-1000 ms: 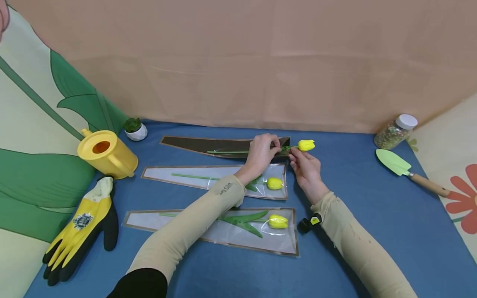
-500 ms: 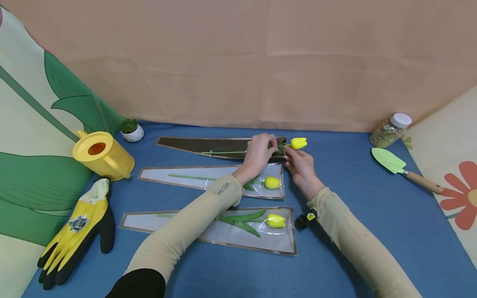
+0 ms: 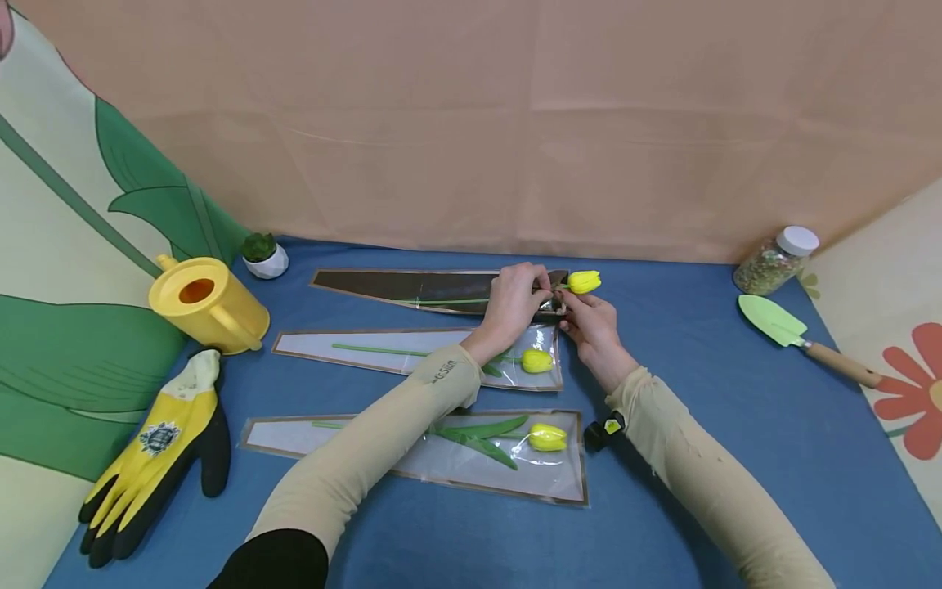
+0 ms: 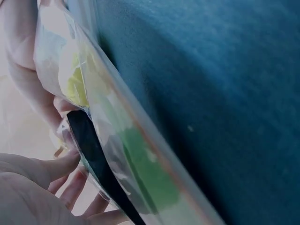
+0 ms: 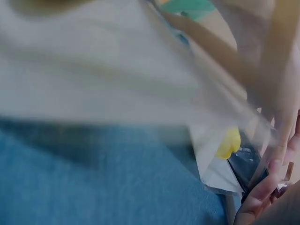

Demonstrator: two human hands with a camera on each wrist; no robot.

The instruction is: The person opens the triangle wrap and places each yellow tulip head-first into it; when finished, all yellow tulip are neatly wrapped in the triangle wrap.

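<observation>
At the back of the table lies a clear-fronted, black-backed flower sleeve (image 3: pixel 397 285) with a light-brown border. My left hand (image 3: pixel 515 296) pinches its wide end, and its dark edge (image 4: pixel 86 140) shows by the thumb in the left wrist view. A yellow artificial tulip (image 3: pixel 585 282) lies with its green stem along the sleeve and its bloom out past the mouth. My right hand (image 3: pixel 594 327) pinches the tulip just below the bloom, at the sleeve's mouth; the fingertips' exact contact is partly hidden.
Two white-backed sleeves, a nearer one (image 3: pixel 500 483) and a middle one (image 3: pixel 294 343), each contain a yellow tulip. A watering can (image 3: pixel 235 315), a glove (image 3: pixel 162 442) and a potted succulent (image 3: pixel 266 260) stand or lie left. A trowel (image 3: pixel 773 319) and a jar (image 3: pixel 769 266) are right.
The tulip's bloom has moved left, closer to the sleeve's mouth, and my right hand has moved left with it. My left hand has stayed at the sleeve's wide end.
</observation>
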